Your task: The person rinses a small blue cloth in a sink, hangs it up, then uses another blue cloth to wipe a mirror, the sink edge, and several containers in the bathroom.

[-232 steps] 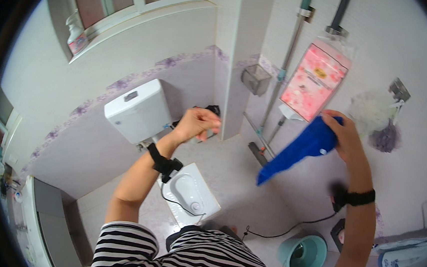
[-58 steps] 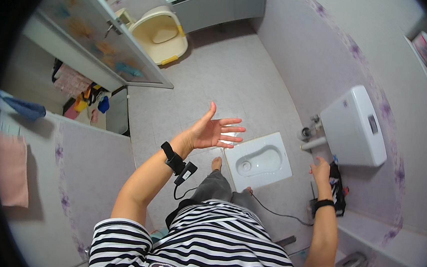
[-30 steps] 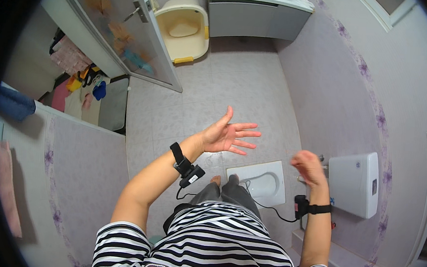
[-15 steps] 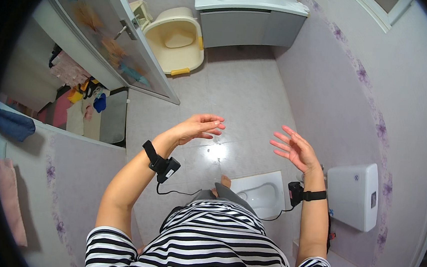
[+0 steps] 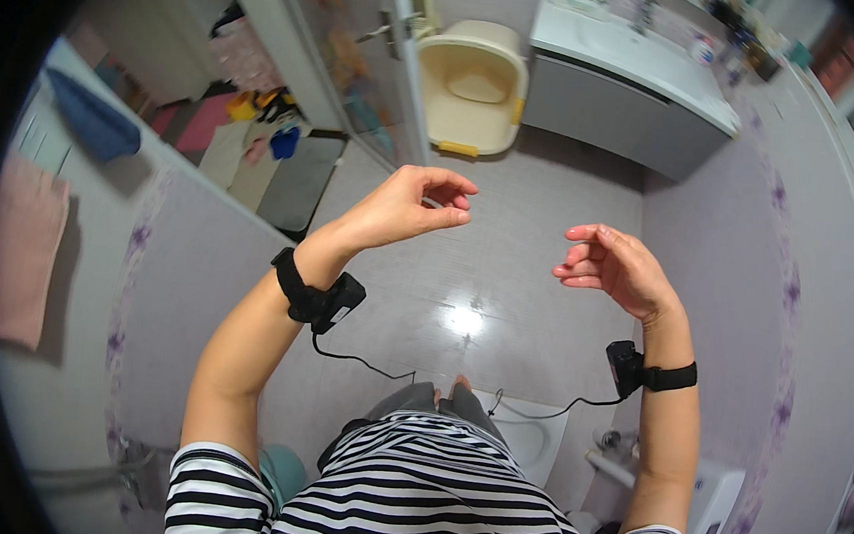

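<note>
Both hands are raised in front of me above the tiled floor [image 5: 424, 307], apart from each other. My left hand [image 5: 417, 204] holds nothing; its fingers curve loosely with a gap between thumb and fingertips. Across from it, my right hand [image 5: 618, 267] is also bare, fingers bent and spread apart, palm turned inward. A black strapped device [image 5: 322, 297] sits on my left wrist, and a similar device [image 5: 629, 371] on the right, each trailing a thin cable. Neither hand touches anything.
Ahead stands a cream plastic tub [image 5: 471, 90] beside a grey vanity with a white sink top [image 5: 605, 40]. An open door [image 5: 382, 73] is at its left. Below me lies a squat toilet [image 5: 534, 436]; a white cistern [image 5: 714, 511] hangs on the right. Towels [image 5: 27, 246] hang left.
My view has turned right and moved forward, showing more of the vanity top. My left hand has risen a little, and the fingers of my right hand have curled in.
</note>
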`<state>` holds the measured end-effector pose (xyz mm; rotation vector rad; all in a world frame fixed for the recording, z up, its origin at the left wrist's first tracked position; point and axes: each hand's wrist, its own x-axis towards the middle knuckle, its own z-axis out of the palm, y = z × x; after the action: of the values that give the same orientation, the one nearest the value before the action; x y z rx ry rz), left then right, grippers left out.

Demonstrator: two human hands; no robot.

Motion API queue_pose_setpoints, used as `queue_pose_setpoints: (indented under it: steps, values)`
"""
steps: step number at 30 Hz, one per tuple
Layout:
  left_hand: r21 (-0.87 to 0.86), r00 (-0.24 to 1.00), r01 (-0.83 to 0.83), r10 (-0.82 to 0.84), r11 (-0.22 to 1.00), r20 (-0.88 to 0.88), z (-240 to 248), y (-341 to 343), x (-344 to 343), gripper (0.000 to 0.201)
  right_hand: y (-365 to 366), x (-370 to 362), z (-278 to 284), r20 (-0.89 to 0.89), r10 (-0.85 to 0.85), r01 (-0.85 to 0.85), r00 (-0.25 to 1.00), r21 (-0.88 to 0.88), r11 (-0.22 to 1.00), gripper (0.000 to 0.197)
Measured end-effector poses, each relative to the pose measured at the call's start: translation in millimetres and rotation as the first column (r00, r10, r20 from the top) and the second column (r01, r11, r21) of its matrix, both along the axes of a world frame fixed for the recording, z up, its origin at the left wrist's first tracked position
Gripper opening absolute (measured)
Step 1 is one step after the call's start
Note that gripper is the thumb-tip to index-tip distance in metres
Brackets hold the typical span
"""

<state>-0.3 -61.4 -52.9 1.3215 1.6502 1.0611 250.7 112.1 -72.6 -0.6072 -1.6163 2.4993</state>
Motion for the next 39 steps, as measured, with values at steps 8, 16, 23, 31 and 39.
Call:
queue_pose_setpoints:
  steps: [8, 16, 23, 31, 39]
  values:
    - [0.108, 0.947, -0.288, 0.300, 0.952, -0.113, 35.2, -69.2, -42.9, 0.032, 0.5, -104.5, 32.1, -0.123, 0.188, -0.203, 0.975, -0.123, 0.972, 0.027]
    - [0.160, 0.808, -0.583, 0.590, 0.797, 0.006, 63.7, -176.9, -102.0, 0.039, -40.2, -217.2, 40.7, -0.333, 0.386, -0.510, 0.860, -0.532, 0.676, 0.029]
    - [0.303, 0.562, -0.733, 0.793, 0.609, -0.236, 80.3, -244.0, -155.2, 0.078, -88.1, -247.7, 56.5, -0.024, 0.437, -0.010, 0.899, 0.997, 0.076, 0.071]
    - [0.412, 0.169, -0.908, 0.968, 0.079, 0.188, 164.6, -333.6, -299.1, 0.081, -157.8, -341.3, 77.5, -0.149, 0.569, -0.027, 0.809, 0.957, 0.289, 0.029]
    - [0.476, 0.000, -0.874, 0.981, -0.094, 0.194, 207.1, -302.0, -444.7, 0.084, -171.0, -388.8, 74.6, 0.018, 0.556, -0.333, 0.831, 0.817, 0.470, 0.030]
